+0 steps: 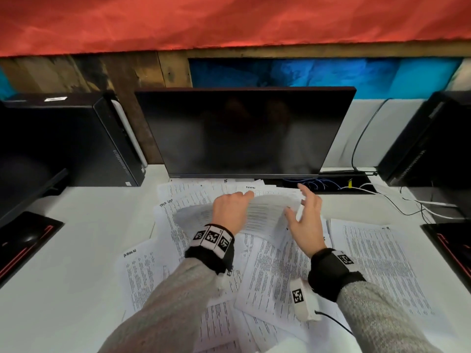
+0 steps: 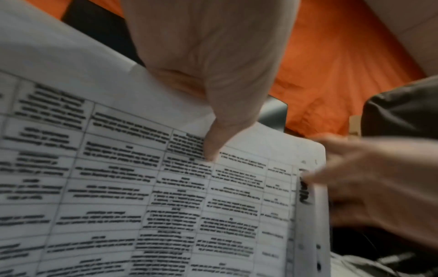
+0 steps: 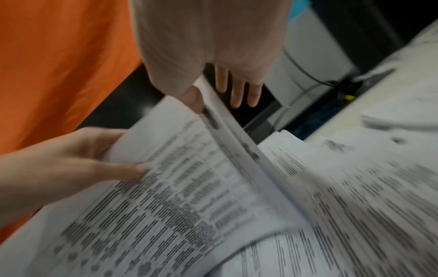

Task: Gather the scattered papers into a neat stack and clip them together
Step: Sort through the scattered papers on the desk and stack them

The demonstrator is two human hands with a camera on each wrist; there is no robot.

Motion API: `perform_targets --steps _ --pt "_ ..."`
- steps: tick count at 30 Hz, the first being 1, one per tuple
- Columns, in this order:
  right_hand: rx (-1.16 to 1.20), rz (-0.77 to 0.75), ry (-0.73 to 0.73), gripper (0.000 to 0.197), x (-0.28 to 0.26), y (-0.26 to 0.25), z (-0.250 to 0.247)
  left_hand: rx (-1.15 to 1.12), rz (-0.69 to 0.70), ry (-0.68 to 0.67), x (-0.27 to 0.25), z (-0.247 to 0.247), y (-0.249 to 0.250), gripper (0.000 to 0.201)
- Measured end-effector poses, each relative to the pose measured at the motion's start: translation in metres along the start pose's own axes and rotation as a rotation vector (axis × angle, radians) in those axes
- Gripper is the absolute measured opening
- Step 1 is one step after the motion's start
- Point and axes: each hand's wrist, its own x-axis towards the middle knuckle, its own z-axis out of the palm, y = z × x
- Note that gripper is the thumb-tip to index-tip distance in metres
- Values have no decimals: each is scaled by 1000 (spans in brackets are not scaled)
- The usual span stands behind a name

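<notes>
Printed sheets (image 1: 275, 266) lie scattered and overlapping across the white desk (image 1: 76, 263) in front of me. One sheet with a printed table (image 1: 265, 212) is lifted above the pile and bowed. My left hand (image 1: 235, 201) grips its far left part, with the thumb (image 2: 213, 146) on the printed face (image 2: 142, 187). My right hand (image 1: 300, 203) is at the sheet's right edge. Its thumb (image 3: 192, 99) lies against that edge and its fingers (image 3: 237, 91) are straight and spread behind it. The right wrist view is blurred and shows my left hand (image 3: 71, 161) on the sheet (image 3: 166, 196).
A dark monitor (image 1: 242, 133) stands just behind the papers. Black computer towers stand at the left (image 1: 63, 141) and right (image 1: 433, 138). Cables (image 1: 407, 202) run across the desk at the back right. Black mouse pads lie at the left edge (image 1: 23, 240) and right edge (image 1: 453, 240).
</notes>
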Motion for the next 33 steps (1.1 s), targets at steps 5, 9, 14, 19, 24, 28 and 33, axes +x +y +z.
perform_targets --steps 5,9,14,19,24,28,33 --pt "480 507 -94 90 0 28 -12 -598 -238 221 -7 -35 -40 23" --pt "617 454 -377 42 22 2 -20 -1139 -392 212 -20 -31 -53 34" --pt "708 286 -285 24 29 -27 -10 -1356 -602 320 -42 -1 -17 47" --pt "527 202 -163 27 9 -19 9 -1273 -666 279 -59 19 8 56" --pt "161 -201 86 53 13 -33 5 -1269 -660 316 -58 30 -1 50" --pt "-318 -470 -22 78 23 -44 4 -1270 -661 323 -49 35 -12 40" --pt "-378 -480 -36 55 28 -45 0 -1257 -635 315 -43 44 -22 26"
